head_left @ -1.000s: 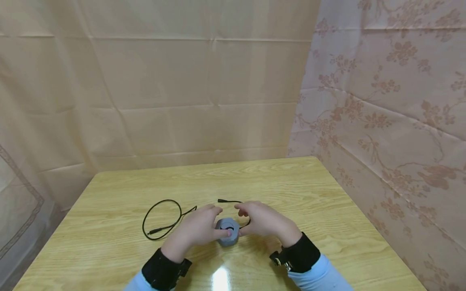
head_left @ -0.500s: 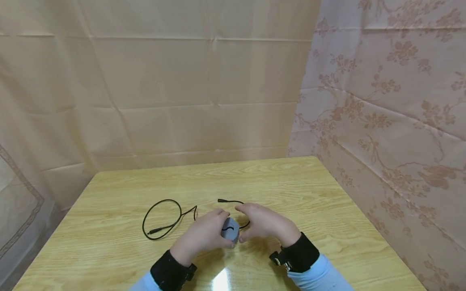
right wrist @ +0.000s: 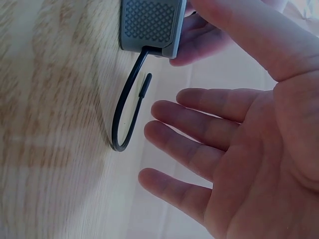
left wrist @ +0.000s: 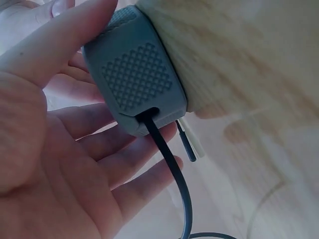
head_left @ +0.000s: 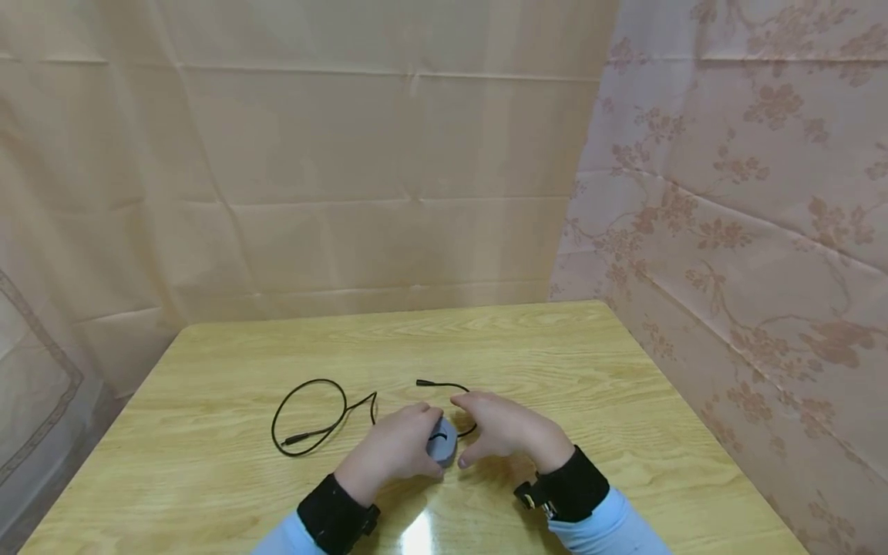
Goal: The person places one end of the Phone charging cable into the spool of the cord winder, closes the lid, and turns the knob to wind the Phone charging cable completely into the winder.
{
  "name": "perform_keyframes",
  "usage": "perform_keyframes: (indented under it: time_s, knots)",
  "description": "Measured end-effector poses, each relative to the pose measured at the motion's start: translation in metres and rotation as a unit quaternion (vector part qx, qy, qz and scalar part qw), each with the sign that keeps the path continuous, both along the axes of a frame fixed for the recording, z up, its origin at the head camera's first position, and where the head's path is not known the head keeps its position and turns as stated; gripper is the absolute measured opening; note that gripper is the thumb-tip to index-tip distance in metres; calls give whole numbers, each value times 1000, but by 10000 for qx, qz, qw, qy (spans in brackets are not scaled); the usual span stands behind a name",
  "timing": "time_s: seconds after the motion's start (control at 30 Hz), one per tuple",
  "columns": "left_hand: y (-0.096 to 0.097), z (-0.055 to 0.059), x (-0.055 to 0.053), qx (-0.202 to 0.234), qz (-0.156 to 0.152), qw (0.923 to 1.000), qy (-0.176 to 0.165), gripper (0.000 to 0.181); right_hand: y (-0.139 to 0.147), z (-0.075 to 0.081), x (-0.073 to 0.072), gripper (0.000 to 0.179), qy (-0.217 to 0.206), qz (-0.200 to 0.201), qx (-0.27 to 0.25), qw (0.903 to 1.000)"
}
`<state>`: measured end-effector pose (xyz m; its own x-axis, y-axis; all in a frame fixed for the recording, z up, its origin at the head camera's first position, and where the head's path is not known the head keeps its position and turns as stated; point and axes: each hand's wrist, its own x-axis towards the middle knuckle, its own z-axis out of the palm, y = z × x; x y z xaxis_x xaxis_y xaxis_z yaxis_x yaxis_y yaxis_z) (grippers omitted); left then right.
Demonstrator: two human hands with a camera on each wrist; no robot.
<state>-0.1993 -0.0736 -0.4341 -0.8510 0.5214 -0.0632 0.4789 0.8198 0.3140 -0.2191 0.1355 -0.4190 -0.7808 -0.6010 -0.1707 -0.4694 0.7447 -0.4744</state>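
Note:
A small grey many-sided block [head_left: 444,447] with knobbly textured sides [left wrist: 137,77] sits on the table, and black cable runs out of both its left and right sides. My left hand [head_left: 401,441] grips the block from the left, thumb at the near side and fingers reaching round the far side. Just right of the block, my right hand [head_left: 509,430] holds nothing; its fingers are spread and relaxed, apart from the block in the right wrist view. The short right-hand cable [right wrist: 119,109] bends past those fingers and ends in a thin black connector [head_left: 425,382].
Left of the hands, the longer black cable [head_left: 344,399] lies in a loop on the wooden table [head_left: 243,501], with its black plug [head_left: 297,438] inside the loop. A beige curtain [head_left: 312,154] hangs behind the table and a flowered cloth [head_left: 749,193] at the right.
My left hand has moved rightward round the block, its thumb shifting from the block's top to its near side. The block has slid slightly right. My right hand's fingers have opened away from it.

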Motion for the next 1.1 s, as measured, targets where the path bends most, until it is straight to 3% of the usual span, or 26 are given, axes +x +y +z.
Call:
perform_keyframes:
  time_s: [0.33, 0.57, 0.7, 0.87, 1.1]
  knots:
    - [-4, 3, -3, 19, -12, 9998, -190, 76, 1, 3, 1, 94, -73, -62, -124, 9999]
    - [-14, 11, -2, 487, 71, 9984, -272, 74, 3, 7, 2, 89, 64, -143, -319, 9994]
    - [-21, 21, -3, 888, 114, 9956, -265, 72, 5, 11, 2, 85, 362, -155, -608, 9974]
    - [-29, 40, -3, 1281, 170, 9915, 138, 73, 9, 21, 1, 77, 1028, -121, -1151, 9879]
    - [-38, 55, -2, 1551, 355, 9816, 1054, 79, 8, 33, 3, 57, 2031, -126, -1980, 9589]
